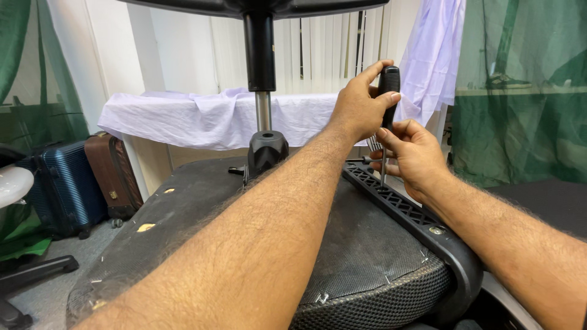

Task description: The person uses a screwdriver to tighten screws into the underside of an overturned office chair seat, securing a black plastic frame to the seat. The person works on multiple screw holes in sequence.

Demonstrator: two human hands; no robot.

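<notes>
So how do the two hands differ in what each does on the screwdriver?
The left hand is higher, wrapped round the black screwdriver handle; the right hand is lower, fingers pinching near the metal shaft. The left arm crosses the seat; the right comes along the black plastic bracket. Both are bare.

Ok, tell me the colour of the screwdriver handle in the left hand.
Black screwdriver handle, clearest in the head view.
</notes>
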